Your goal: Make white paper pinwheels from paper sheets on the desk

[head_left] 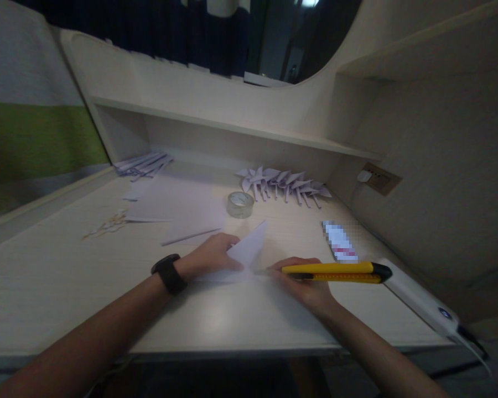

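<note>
My left hand (213, 257), with a black watch on its wrist, holds a folded piece of white paper (249, 249) at the middle of the desk. One flap of the paper stands up to a point; the rest lies on the desktop. My right hand (307, 284) is closed around a yellow utility knife (336, 271). The knife's tip reaches the paper's right side; I cannot tell whether the blade is cutting into it. Just behind the paper stands a roll of clear tape (240, 204).
Paper pinwheels (282, 182) lie in a row at the back. White sheets (174, 199), rolled paper sticks (145, 165) and a small pile of thin sticks (108, 224) are on the left. A phone (339, 241) and a white power strip (419, 298) lie on the right.
</note>
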Available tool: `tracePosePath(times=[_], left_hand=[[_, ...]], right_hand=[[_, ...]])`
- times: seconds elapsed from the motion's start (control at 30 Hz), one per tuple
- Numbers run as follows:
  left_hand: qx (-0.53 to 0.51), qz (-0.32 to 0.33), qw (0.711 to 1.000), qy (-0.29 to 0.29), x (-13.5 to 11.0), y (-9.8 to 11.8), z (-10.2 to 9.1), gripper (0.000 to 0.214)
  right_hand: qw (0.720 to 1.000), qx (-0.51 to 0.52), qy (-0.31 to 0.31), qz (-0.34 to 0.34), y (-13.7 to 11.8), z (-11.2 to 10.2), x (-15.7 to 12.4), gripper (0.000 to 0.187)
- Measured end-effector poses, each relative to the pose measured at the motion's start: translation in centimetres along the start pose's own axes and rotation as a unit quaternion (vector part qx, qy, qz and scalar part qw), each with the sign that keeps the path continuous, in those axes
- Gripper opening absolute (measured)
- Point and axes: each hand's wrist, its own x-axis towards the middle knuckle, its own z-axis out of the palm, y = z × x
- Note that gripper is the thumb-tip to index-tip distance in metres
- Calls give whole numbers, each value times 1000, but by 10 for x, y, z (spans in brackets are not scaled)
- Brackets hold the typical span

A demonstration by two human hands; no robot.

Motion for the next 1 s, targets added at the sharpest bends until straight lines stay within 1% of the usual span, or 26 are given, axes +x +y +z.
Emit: tracePosePath(times=[0.23, 0.33, 0.57, 0.83, 1.0], left_hand=[[4, 3, 1000, -1, 0, 0, 0, 27], [-7, 2, 1000, -4, 0, 0, 0, 28], [2, 2, 1000, -1, 1, -2, 1, 27], [10, 7, 1000, 6, 0, 2, 0, 27], [-5, 6, 1000, -3, 0, -1, 0, 28]], right_hand=[[1000, -1, -18, -25, 1, 3, -2, 7], [1000, 5, -14, -21, 2, 3, -2, 7], [1000, -3, -14, -17, -2, 3, -2, 8], [1000, -3, -14, -5, -2, 4, -2, 11], [999, -23, -22, -8, -2, 2, -2, 10]])
